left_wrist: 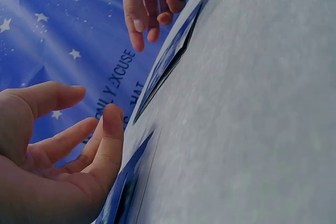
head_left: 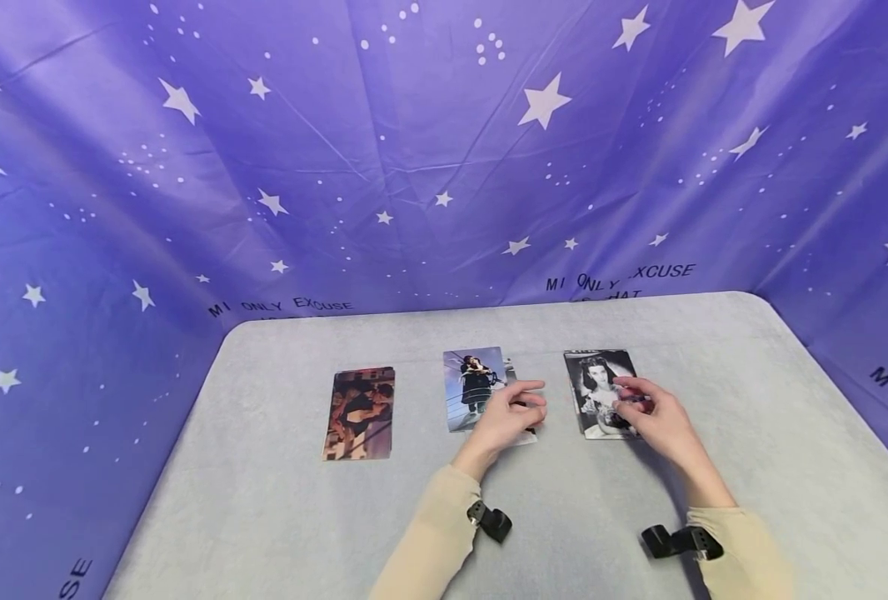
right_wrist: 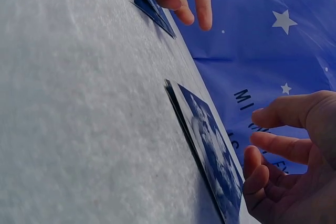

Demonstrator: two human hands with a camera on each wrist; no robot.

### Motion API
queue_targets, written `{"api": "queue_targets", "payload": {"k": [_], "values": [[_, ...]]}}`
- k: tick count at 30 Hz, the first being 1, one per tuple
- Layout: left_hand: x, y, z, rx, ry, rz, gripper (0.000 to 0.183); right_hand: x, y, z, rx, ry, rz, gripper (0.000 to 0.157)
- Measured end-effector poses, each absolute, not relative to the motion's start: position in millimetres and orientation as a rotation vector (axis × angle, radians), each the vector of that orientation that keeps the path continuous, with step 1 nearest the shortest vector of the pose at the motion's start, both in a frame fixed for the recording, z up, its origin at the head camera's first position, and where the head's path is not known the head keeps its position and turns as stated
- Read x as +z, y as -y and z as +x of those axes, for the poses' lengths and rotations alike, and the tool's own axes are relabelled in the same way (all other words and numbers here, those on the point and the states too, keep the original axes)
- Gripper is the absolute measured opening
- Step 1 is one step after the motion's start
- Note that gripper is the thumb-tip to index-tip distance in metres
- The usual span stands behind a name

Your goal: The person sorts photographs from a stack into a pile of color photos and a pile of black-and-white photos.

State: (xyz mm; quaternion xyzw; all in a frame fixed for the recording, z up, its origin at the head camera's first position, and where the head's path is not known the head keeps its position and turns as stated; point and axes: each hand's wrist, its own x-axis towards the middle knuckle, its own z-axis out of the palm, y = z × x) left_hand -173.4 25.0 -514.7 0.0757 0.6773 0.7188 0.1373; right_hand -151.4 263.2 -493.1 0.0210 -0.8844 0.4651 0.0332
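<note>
Three small piles of photo cards lie on the table. My left hand (head_left: 506,418) is over the right edge of the middle pile (head_left: 462,385), whose top card shows a figure in dark clothes against blue sky. In the left wrist view its thumb and fingers stand apart, holding nothing. Beside the right pile (head_left: 592,400), topped by a black-and-white portrait, my right hand (head_left: 661,419) hovers with loosely bent fingers. The right wrist view shows nothing between the fingers of the right hand (right_wrist: 289,161). Farther left lies a reddish-brown card pile (head_left: 361,412), which neither hand touches.
The pale grey table (head_left: 279,525) has rounded far corners. Behind it and at both sides hangs a purple curtain (head_left: 429,125) with white stars and lettering. Black straps with small devices (head_left: 492,521) are on both wrists.
</note>
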Motion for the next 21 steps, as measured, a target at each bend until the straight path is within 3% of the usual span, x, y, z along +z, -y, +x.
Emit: {"api": "queue_targets", "payload": {"k": [21], "values": [[-519,22,-175,2.169,-1.926,0.271,0.041,-487,-231,-158,1.543,2.734,0.176,0.037]]}}
